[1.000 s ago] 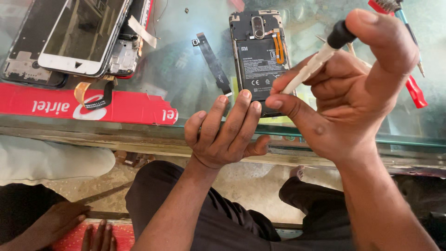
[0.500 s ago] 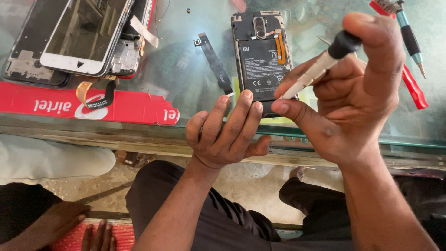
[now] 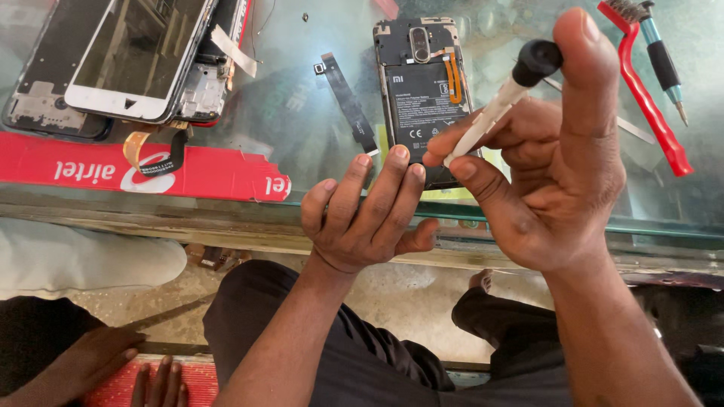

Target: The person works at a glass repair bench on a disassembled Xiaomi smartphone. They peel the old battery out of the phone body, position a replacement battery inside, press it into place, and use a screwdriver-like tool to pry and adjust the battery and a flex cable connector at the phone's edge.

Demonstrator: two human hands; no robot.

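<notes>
Near the desk's [image 3: 302, 113] front edge lies an opened phone [image 3: 422, 83]; the left hand [image 3: 369, 211] steadies its lower end, while the right hand [image 3: 550, 166] pinches a white screwdriver [image 3: 501, 102] over it

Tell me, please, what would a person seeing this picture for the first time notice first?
Most striking is the right hand at centre right, holding a white screwdriver with a black cap against the lower edge of an opened phone lying back-up on the glass counter. The left hand steadies the phone's near end. At top left lies a stack of dismantled phone screens.
</notes>
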